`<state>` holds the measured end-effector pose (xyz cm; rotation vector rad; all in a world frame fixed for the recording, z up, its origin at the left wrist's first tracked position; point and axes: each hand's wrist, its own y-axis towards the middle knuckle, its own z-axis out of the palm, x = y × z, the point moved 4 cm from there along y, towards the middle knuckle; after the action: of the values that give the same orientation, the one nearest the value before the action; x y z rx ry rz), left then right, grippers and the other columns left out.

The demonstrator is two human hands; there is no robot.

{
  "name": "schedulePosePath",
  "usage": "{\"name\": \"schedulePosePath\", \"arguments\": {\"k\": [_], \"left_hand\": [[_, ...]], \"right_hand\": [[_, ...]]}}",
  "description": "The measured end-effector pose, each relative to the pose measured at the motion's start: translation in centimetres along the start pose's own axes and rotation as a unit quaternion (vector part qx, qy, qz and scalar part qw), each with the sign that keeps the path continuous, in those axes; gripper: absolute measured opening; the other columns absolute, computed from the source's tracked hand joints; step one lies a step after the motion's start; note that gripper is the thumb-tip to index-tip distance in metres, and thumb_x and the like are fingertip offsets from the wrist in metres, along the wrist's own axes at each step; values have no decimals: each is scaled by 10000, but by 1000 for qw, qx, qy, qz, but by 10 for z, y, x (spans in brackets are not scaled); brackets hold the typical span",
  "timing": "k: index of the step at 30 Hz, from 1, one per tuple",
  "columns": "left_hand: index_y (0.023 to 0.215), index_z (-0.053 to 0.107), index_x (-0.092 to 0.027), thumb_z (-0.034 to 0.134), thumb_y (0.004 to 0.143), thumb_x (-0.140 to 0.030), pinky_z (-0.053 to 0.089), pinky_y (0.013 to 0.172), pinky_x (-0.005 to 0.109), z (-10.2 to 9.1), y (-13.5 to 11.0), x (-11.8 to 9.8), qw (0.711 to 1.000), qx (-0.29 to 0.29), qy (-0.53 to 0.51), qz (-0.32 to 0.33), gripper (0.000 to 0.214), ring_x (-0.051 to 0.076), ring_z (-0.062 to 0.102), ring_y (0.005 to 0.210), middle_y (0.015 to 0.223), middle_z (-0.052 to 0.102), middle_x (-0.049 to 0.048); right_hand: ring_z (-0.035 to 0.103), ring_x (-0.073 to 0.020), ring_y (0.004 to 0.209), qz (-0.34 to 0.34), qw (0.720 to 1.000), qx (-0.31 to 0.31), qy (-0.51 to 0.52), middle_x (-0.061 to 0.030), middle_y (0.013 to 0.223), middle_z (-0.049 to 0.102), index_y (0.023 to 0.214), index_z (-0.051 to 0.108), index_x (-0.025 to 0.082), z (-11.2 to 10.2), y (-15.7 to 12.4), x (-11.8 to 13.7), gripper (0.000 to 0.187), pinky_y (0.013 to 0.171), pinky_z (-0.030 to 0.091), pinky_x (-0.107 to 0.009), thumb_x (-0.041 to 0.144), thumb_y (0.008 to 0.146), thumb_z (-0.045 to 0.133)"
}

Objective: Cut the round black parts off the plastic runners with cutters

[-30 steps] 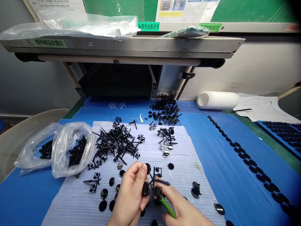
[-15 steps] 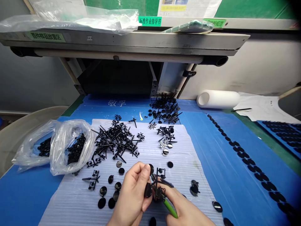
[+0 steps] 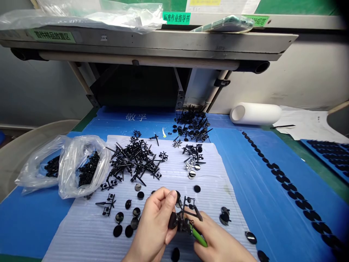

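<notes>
Blue tabletop (image 3: 40,218) under the head camera carries a white foam sheet (image 3: 174,174) with a heap of black sprues (image 3: 133,162), loose black discs (image 3: 117,230) and, at its left edge, plastic bags (image 3: 81,167). At the sheet's near edge the left hand (image 3: 158,222) pinches a black sprue (image 3: 188,208). The right hand (image 3: 218,243) is closed around green-handled cutters (image 3: 199,239), whose tip touches the sprue.

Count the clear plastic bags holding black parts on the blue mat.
2. The left bag lies at the left edge of the blue mat; the right bag sits against it, touching the white foam sheet. None looks hidden.
</notes>
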<state>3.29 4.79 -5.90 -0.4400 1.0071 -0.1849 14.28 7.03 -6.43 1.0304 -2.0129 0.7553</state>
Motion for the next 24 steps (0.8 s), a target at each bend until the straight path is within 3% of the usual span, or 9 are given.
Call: {"name": "schedulePosePath", "arguments": {"k": [6, 11, 15, 24], "left_hand": [[613, 362, -177, 444, 800, -382, 44, 285, 143, -5, 2, 2, 998, -44, -43, -2, 289, -11, 142, 267, 408, 290, -106], [612, 433, -164, 478, 788, -353, 36, 290, 142, -9, 3, 3, 992, -47, -109, -33, 262, -10, 114, 250, 324, 277, -108], [616, 465, -150, 526, 759, -350, 38, 290, 142, -9, 3, 5, 985, -67, -153, -44, 253, -24, 127, 247, 377, 363, -92], [634, 465, -147, 498, 782, -340, 33, 297, 146, -7, 7, 8, 980, -63, -184, -46, 245, -28, 138, 253, 424, 399, -82]], "right_hand": [[491, -206, 783, 35, 997, -66, -33, -30, 772, 538, 842, 482, 190, 5, 3, -13, 342, 727, 400, -297, 46, 553, 370], [436, -240, 913, 50, 986, -135, -78, -58, 882, 471, 931, 416, 189, 1, 6, -19, 368, 767, 373, -322, 61, 588, 378], [398, -235, 945, 43, 984, -153, -77, -55, 926, 418, 965, 368, 193, -2, 11, -16, 419, 788, 356, -319, 46, 573, 382], [390, -208, 839, 42, 984, -155, -77, -37, 854, 365, 844, 337, 188, -2, 25, -12, 344, 747, 360, -326, -1, 560, 380]]}}
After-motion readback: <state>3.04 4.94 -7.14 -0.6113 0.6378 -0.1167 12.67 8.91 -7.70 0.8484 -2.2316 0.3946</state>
